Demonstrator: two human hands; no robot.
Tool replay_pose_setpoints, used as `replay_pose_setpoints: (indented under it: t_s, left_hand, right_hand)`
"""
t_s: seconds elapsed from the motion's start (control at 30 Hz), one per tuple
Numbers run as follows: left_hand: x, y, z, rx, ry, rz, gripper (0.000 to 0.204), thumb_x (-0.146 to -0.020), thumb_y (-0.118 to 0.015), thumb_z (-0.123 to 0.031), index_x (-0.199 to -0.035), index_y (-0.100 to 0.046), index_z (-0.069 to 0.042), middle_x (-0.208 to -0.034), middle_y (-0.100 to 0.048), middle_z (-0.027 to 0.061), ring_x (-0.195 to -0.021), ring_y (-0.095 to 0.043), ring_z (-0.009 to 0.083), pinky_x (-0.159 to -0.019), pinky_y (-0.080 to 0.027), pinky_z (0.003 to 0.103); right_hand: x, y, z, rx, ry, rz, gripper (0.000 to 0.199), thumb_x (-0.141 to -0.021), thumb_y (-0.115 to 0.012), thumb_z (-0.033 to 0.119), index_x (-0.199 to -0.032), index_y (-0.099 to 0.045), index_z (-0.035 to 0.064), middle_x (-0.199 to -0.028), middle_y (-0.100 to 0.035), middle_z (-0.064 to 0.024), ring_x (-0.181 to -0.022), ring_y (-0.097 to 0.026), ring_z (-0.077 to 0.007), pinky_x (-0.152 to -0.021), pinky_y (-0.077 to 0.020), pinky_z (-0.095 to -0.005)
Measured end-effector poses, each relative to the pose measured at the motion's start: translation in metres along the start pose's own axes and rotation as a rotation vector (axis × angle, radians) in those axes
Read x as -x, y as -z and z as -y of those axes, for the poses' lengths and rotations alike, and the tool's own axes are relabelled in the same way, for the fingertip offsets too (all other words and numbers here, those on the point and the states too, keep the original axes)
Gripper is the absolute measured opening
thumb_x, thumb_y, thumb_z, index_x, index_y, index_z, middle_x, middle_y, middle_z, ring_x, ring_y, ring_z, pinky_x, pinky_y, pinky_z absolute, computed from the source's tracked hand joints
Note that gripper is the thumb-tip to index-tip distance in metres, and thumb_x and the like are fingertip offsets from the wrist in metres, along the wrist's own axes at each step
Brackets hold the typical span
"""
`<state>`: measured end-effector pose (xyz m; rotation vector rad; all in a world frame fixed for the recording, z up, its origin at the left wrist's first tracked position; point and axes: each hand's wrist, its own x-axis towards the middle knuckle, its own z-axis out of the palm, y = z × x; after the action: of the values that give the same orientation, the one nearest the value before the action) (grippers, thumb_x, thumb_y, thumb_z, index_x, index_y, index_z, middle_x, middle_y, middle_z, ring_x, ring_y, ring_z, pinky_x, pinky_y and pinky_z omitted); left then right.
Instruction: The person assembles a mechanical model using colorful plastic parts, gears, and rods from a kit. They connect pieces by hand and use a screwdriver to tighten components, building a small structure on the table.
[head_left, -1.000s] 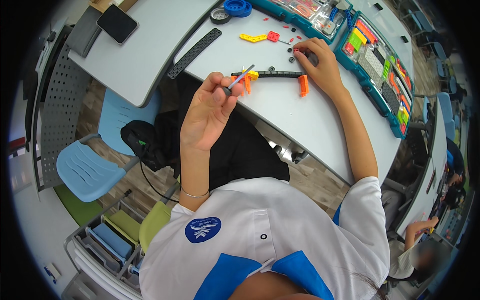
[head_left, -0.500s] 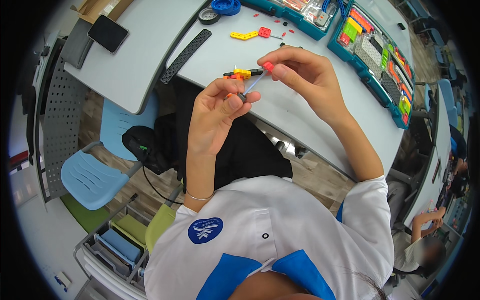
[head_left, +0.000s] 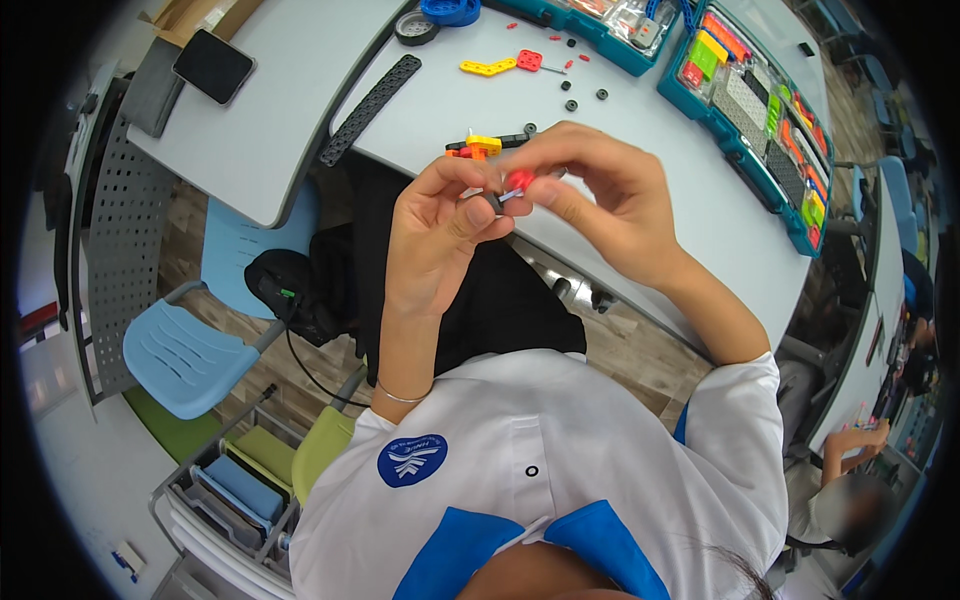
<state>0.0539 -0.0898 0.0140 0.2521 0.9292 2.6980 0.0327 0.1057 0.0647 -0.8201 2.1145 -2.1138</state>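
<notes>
Hands meet above tabletop (head_left: 640, 110): left grip (head_left: 470, 205) pinches black piece (head_left: 492, 203); right grip (head_left: 540, 185) pinches red piece (head_left: 518, 180).

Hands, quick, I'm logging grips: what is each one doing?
Left hand: pinched shut on small black piece.
Right hand: pinched shut on small red piece.

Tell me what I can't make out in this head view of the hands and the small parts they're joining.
- Small red plastic piece: its shape and its join to the small black ring, head view, covered by fingertips of the left hand and right hand.
- Orange-and-yellow assembly on the grey table: near end hidden behind the hands.
- Teal parts tray: contents too small, bent by the fisheye rim.
</notes>
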Motion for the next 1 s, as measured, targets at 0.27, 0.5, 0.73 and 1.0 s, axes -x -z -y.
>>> replay_pose_setpoints:
  t_s: [0.27, 0.5, 0.73, 1.0]
  left_hand:
    - [0.001, 0.001, -0.004, 0.056, -0.012, -0.024, 0.028, -0.091, -0.075, -0.011, -0.113, -0.061, 0.0, -0.11, -0.06, 0.0088, -0.105, -0.072, 0.0269, -0.084, -0.065, 0.026]
    - [0.002, -0.001, 0.0, 0.088, 0.004, -0.014, 0.026, -0.092, -0.074, -0.009, -0.112, -0.061, -0.001, -0.11, -0.059, 0.009, -0.105, -0.071, 0.0273, -0.084, -0.065, 0.026]
    - [0.002, 0.0, 0.0, 0.084, 0.004, -0.004, 0.025, -0.092, -0.074, -0.008, -0.11, -0.06, -0.001, -0.11, -0.059, 0.0088, -0.106, -0.071, 0.0274, -0.084, -0.065, 0.025]
    - [0.004, -0.005, 0.004, 0.125, 0.018, -0.011, 0.025, -0.091, -0.075, -0.009, -0.11, -0.06, -0.002, -0.109, -0.059, 0.0078, -0.105, -0.072, 0.0273, -0.083, -0.065, 0.025]
  right_hand:
    - [-0.002, 0.011, 0.009, -0.067, -0.087, -0.099, 0.025, -0.095, -0.069, 0.01, -0.118, -0.07, 0.0011, -0.108, -0.072, -0.0077, -0.099, -0.068, -0.0145, -0.076, -0.0517, -0.0261]
    - [-0.001, 0.01, 0.012, -0.09, -0.132, -0.089, 0.023, -0.094, -0.07, 0.008, -0.116, -0.071, 0.0004, -0.111, -0.072, -0.0095, -0.1, -0.067, -0.0155, -0.076, -0.0523, -0.0268]
    - [0.0, 0.006, 0.007, -0.089, -0.082, -0.102, 0.024, -0.094, -0.07, 0.01, -0.116, -0.072, 0.0003, -0.112, -0.072, -0.0087, -0.096, -0.066, -0.0125, -0.068, -0.0517, -0.0242]
    - [0.003, 0.005, 0.01, -0.209, -0.125, -0.091, 0.024, -0.094, -0.07, 0.009, -0.117, -0.072, 0.0003, -0.111, -0.072, -0.0092, -0.095, -0.065, -0.0114, -0.068, -0.0526, -0.0245]
